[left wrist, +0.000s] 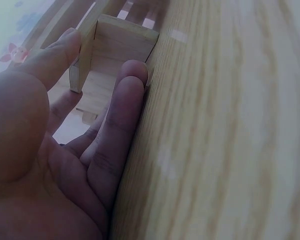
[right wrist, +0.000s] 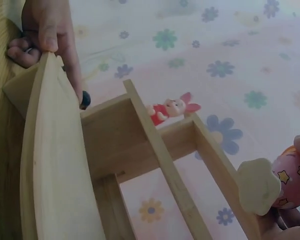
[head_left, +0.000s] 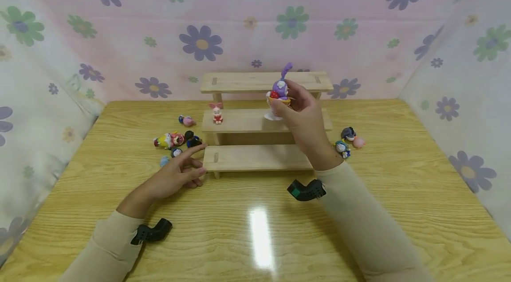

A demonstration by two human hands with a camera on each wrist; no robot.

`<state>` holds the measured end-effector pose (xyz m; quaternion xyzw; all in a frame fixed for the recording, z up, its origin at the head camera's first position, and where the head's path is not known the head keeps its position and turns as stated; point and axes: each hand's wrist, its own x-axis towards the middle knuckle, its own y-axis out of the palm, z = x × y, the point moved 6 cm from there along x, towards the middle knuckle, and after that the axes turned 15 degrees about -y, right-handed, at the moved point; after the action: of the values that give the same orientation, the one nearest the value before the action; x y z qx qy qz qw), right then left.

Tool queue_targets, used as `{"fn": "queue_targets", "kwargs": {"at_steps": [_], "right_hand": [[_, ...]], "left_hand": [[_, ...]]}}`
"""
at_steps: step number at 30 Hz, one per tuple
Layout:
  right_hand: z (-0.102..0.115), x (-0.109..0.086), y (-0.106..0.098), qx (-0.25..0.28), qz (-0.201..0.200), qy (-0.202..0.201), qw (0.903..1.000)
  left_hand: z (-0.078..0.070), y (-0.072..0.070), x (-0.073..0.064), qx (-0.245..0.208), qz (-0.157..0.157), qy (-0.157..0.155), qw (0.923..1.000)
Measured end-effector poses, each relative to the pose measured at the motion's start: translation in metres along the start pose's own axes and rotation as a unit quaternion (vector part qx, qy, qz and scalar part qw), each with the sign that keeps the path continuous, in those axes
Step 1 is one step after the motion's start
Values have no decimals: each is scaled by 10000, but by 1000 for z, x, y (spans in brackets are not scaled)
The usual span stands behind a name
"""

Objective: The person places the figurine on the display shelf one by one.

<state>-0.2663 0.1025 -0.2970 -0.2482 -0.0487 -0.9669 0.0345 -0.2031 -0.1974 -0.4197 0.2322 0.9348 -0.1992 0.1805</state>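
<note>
My right hand (head_left: pixel 306 115) grips a purple figurine (head_left: pixel 281 88) with a tall ear, red berries and a cup-shaped lower part. The right wrist view shows its pink body with yellow stars and its pale scalloped base (right wrist: pixel 259 186). It is held in front of the top tier, near the right part of the middle tier. At the left end of the lowest tier of the wooden step shelf (head_left: pixel 259 157), my left hand (head_left: pixel 171 178) holds the board's edge between thumb and index finger. A pink-eared piglet figurine (head_left: pixel 217 114) sits at the left of the middle tier.
Several small figurines (head_left: pixel 169 140) lie on the table left of the shelf, close to my left hand. Others (head_left: pixel 348 135) lie to its right, beyond my right wrist. Flowered cloth (head_left: pixel 247 42) encloses the back and sides of the table (head_left: pixel 211 237).
</note>
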Motion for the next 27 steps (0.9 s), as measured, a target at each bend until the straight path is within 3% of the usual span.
{"fn": "queue_targets", "kwargs": {"at_steps": [4,12,27], "right_hand": [[-2,1,13,-490,118,-282,9983],[-7,0,38,-540,294,-672,9958],[-22,3,69,-1507,552,-933,9826]], "left_hand": [[0,-1,-1,-8,-24,-3,10000],[0,0,0,-82,54,-29,9999],[3,1,2,-174,90,-72,9998]]}}
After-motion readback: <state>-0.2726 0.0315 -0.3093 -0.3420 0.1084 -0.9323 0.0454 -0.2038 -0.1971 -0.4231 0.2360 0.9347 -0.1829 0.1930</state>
